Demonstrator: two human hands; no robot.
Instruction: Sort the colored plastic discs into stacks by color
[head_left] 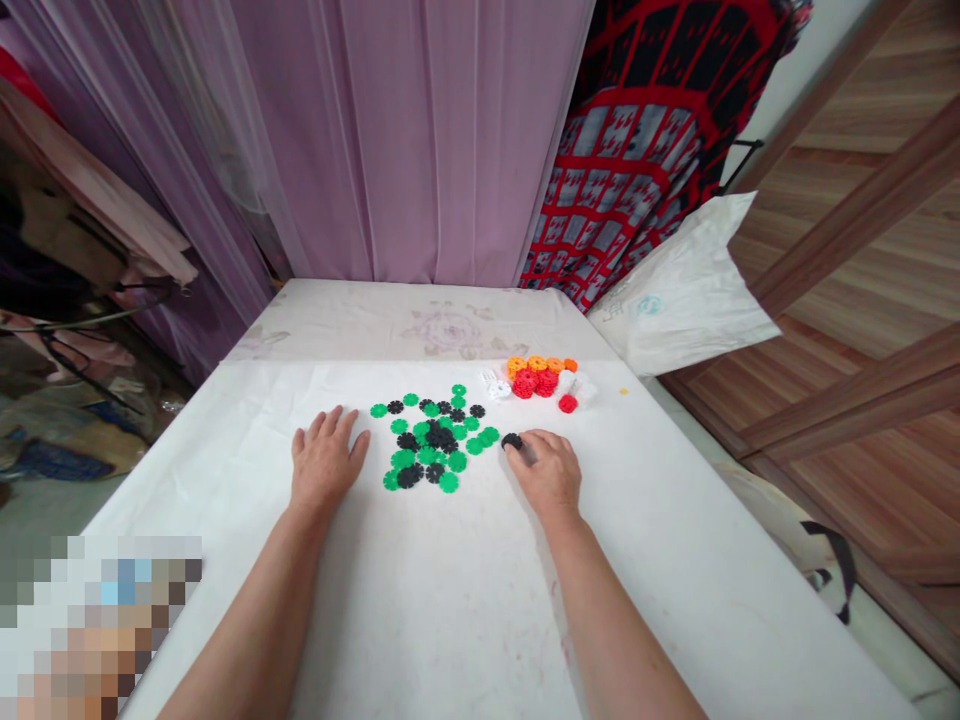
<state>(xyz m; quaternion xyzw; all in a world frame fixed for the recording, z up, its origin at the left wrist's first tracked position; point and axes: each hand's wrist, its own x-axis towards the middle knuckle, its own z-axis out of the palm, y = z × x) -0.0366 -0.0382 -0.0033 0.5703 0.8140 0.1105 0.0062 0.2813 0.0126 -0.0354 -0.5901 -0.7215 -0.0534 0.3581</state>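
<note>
Green discs and black discs with notched edges lie in a loose, partly overlapping pile at the middle of the white-covered table. Left of the pile, my left hand rests palm down with its fingers spread, holding nothing. On the pile's right side my right hand pinches a black disc between thumb and fingers, close to the green discs at the pile's edge.
Beyond my right hand sit stacked orange discs, red discs and white discs. A white bag leans at the table's right back edge. A purple curtain hangs behind the table.
</note>
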